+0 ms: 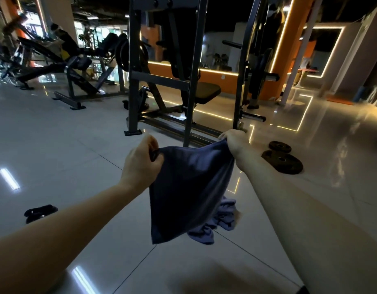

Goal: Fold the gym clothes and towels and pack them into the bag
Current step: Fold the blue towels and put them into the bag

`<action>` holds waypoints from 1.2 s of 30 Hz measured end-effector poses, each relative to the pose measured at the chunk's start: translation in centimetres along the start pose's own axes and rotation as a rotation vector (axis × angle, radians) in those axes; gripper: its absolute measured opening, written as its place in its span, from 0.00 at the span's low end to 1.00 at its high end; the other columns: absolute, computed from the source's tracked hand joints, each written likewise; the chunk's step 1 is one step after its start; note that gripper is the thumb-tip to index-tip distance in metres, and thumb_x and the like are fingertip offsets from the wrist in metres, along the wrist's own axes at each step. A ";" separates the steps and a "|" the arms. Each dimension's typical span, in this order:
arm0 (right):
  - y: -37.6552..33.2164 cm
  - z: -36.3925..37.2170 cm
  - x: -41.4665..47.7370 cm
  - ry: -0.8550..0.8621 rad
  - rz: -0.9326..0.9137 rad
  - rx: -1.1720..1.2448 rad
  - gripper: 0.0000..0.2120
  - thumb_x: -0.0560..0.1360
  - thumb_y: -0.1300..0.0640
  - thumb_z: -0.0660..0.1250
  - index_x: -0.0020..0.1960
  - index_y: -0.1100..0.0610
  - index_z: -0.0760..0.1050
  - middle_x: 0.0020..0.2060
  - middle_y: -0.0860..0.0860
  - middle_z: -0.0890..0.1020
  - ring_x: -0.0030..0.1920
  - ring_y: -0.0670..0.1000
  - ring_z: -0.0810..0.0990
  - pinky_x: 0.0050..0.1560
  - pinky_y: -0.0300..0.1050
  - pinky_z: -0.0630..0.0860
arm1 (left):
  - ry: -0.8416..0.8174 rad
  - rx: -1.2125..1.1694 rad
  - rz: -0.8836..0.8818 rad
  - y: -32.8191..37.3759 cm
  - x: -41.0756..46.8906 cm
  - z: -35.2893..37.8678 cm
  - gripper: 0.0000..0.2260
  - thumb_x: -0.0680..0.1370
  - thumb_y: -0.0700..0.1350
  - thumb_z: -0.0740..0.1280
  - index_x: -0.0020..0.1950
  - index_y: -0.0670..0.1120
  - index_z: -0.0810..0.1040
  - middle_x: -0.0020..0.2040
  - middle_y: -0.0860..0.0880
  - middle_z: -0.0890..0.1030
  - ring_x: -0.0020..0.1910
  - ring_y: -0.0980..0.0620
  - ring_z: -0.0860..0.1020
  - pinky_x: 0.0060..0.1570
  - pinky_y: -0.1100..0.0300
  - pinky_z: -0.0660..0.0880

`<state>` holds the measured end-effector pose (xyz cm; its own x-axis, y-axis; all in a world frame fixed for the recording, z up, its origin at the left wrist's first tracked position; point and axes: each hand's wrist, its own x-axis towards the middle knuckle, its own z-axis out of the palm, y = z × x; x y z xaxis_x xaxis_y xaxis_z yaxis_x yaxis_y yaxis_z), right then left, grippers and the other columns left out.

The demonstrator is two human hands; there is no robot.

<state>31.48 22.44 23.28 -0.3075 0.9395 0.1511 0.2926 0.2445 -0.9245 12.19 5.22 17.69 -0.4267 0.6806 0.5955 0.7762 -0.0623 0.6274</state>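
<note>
A person holds a dark blue towel (pixel 189 187) up by its top edge at the centre of the frame, above a glossy tiled gym floor (pixel 56 145). The left hand (pixel 140 164), centre left, has its fingers curled tightly round one upper corner of the cloth. The right hand (pixel 234 143), slightly higher and just right of centre, grips the opposite corner. The hands are apart, and the top edge sags a little between them while the rest of the towel hangs toward the lower centre of the frame. Both forearms reach in from the bottom corners.

Behind the hanging towel, just right of lower centre, a crumpled lighter blue cloth (pixel 222 217) lies on the tiles. Two black weight plates (pixel 289 166) lie flat side by side at mid right. A small black object (pixel 40 212) sits on the floor at lower left, and what it is cannot be told. A dark steel weight machine (pixel 162 81) with a padded seat (pixel 206 92) fills the upper centre. An orange column (pixel 283 49) edged with a strip of light stands at upper right.
</note>
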 end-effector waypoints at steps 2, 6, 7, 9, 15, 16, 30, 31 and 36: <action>-1.1 1.2 -0.7 -0.109 -0.092 -0.044 0.11 0.82 0.58 0.59 0.49 0.60 0.78 0.47 0.54 0.78 0.49 0.52 0.75 0.48 0.47 0.69 | -0.021 0.046 0.047 0.1 -0.1 0.0 0.08 0.78 0.41 0.71 0.49 0.49 0.71 0.38 0.52 0.75 0.35 0.57 0.74 0.36 0.65 0.69; -2.5 3.3 -2.2 -0.534 -0.306 -0.274 0.14 0.77 0.47 0.70 0.56 0.56 0.79 0.52 0.50 0.80 0.54 0.49 0.78 0.53 0.45 0.73 | -0.072 0.056 0.063 0.6 -0.4 0.0 0.08 0.78 0.43 0.72 0.51 0.51 0.73 0.39 0.55 0.76 0.36 0.60 0.75 0.34 0.70 0.67; -2.6 3.8 -2.4 -0.616 -0.335 -0.331 0.14 0.77 0.49 0.71 0.58 0.55 0.79 0.54 0.48 0.79 0.55 0.46 0.77 0.54 0.43 0.72 | -0.086 0.038 0.075 0.8 -0.4 -0.1 0.08 0.78 0.43 0.71 0.51 0.51 0.74 0.40 0.55 0.77 0.37 0.60 0.75 0.36 0.70 0.68; -2.5 4.8 -2.7 -0.730 -0.337 -0.402 0.14 0.77 0.54 0.71 0.62 0.54 0.78 0.56 0.48 0.78 0.56 0.45 0.76 0.58 0.43 0.71 | -0.109 0.000 0.107 1.0 -0.3 -0.1 0.06 0.79 0.43 0.71 0.52 0.50 0.75 0.41 0.53 0.79 0.40 0.59 0.78 0.38 0.66 0.72; -1.5 5.0 -2.6 -0.727 -0.292 -0.394 0.10 0.78 0.59 0.67 0.59 0.56 0.79 0.56 0.53 0.79 0.56 0.49 0.78 0.54 0.44 0.72 | -0.214 -0.017 0.199 0.6 -0.1 -0.1 0.08 0.78 0.43 0.71 0.55 0.51 0.75 0.46 0.53 0.80 0.44 0.57 0.80 0.45 0.58 0.81; -1.5 4.7 -2.5 -0.715 -0.294 -0.376 0.10 0.79 0.59 0.67 0.59 0.57 0.80 0.56 0.53 0.79 0.56 0.49 0.78 0.52 0.41 0.71 | -0.254 -0.063 0.144 0.5 -0.1 -0.1 0.10 0.78 0.43 0.71 0.56 0.51 0.75 0.46 0.52 0.80 0.44 0.55 0.81 0.45 0.57 0.81; -1.6 3.4 -2.9 -0.690 -0.365 -0.307 0.09 0.80 0.64 0.65 0.56 0.56 0.81 0.52 0.50 0.81 0.54 0.46 0.79 0.53 0.37 0.74 | -0.362 -0.660 -0.524 0.4 0.5 0.1 0.06 0.82 0.37 0.65 0.57 0.40 0.78 0.46 0.40 0.84 0.43 0.47 0.84 0.42 0.55 0.82; -1.6 3.4 -2.8 -0.697 -0.362 -0.303 0.10 0.80 0.64 0.65 0.56 0.56 0.81 0.52 0.50 0.81 0.54 0.46 0.79 0.53 0.38 0.74 | -0.334 -0.684 -0.559 0.4 0.5 0.2 0.06 0.81 0.36 0.66 0.58 0.41 0.76 0.46 0.39 0.83 0.42 0.47 0.84 0.41 0.54 0.82; -1.4 3.6 -2.5 -0.689 -0.357 -0.320 0.09 0.79 0.64 0.66 0.56 0.56 0.82 0.53 0.51 0.81 0.54 0.49 0.79 0.55 0.43 0.75 | -0.336 -0.639 -0.420 0.4 0.3 0.2 0.07 0.80 0.31 0.64 0.48 0.42 0.76 0.45 0.41 0.83 0.43 0.46 0.83 0.43 0.54 0.81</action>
<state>28.60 18.85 22.89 -0.8843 0.4613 0.0723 0.2833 0.6532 -0.7022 12.44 5.52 18.00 -0.3827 0.9146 0.1306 0.1275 -0.0877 0.9879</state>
